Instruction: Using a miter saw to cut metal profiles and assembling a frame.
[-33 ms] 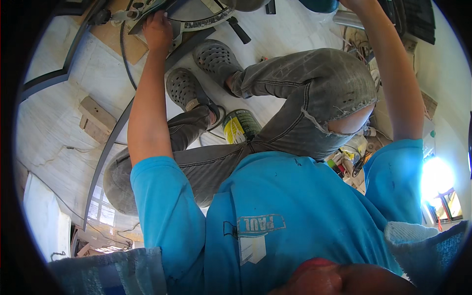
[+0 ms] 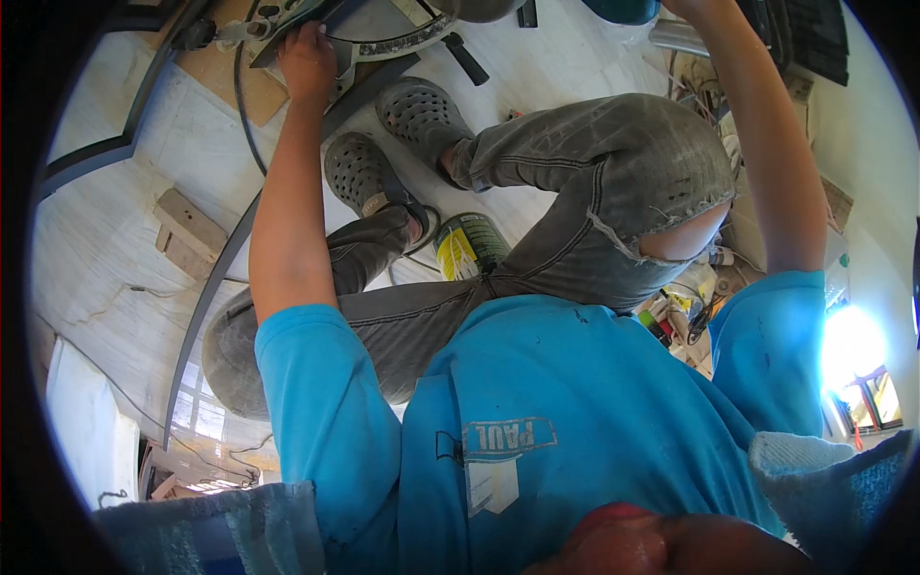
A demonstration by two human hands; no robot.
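Okay, nearest first: bright blue short-sleeved T-shirt (image 2: 585,402), then worn grey jeans (image 2: 546,230), one knee ripped open. Between the legs, green-and-yellow cylindrical can (image 2: 471,244); past it, dark perforated rubber clogs (image 2: 419,107) on pale streaked floor (image 2: 537,72). Long thin dark-grey metal strip (image 2: 216,297) runs up the left side, passing behind the left forearm; left of it, pale wooden block (image 2: 190,235). Farther out, left hand (image 2: 307,62) lies on dark flat metal piece (image 2: 270,53); fingers bent over it, can't tell if gripping or just resting. Just right of that hand, metal machine base with curved marked scale (image 2: 407,40), black bar-shaped handle (image 2: 467,59) sticking out. Right hand (image 2: 682,6) at top edge near silvery cylinder (image 2: 680,40); mostly cropped, fingers unseen, can't tell if holding anything.
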